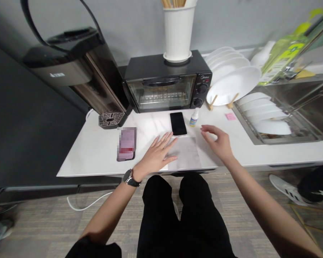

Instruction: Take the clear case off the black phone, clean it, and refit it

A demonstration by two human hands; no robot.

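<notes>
My left hand [160,152] lies with fingers spread at the left edge of a thin pale sheet [187,152], which could be a cloth or paper, on the white counter. Just beyond its fingertips is a black smartphone [178,123], face up. To the right of that phone stands a small white spray bottle [194,117] with a colourful label. Near the bottle, apart from it, my right hand [218,141] hovers with curved fingers and a gap between thumb and forefinger; nothing shows in it. A second phone [127,143], its screen lit and pixelated, rests left of my left hand.
A black toaster oven [164,87] bears a white container [178,34] of wooden sticks. At left stands a tall drinks dispenser [97,75]. White plates [233,86] stand in a rack, beside the sink [280,141]. A pink note [230,116] lies right. Another person's shoe [288,190] shows below.
</notes>
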